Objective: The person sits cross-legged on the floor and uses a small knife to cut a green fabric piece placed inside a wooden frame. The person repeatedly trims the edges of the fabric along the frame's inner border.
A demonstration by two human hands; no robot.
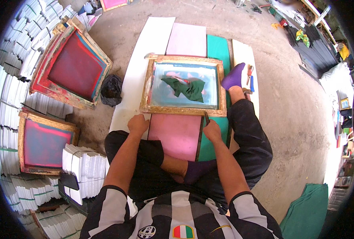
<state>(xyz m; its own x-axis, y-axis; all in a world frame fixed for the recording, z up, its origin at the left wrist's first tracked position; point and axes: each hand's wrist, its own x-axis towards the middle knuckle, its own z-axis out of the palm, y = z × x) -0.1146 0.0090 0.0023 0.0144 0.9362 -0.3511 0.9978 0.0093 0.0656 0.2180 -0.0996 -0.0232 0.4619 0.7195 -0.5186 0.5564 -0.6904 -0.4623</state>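
Note:
A wooden-framed printing screen (184,111) lies flat across coloured boards before me, and a crumpled dark green cloth (191,91) rests on its pale mesh. My right hand (212,130) is closed around a dark, narrow blade-like tool (206,117), whose tip reaches the near edge of the frame. Just off the frame's near left corner is my left hand (138,124), curled into a fist over the white board (123,115). Nothing shows in that fist. My purple-socked foot (233,77) is against the screen's right side.
Pink boards (175,135) and a green board (218,46) lie under the screen. A red-handled screwdriver (250,72) is beside my foot. More framed screens (75,65) lean at the left by stacked white paper (85,169) and a black plastic bag (111,91). Green sheets (306,211) lie at lower right.

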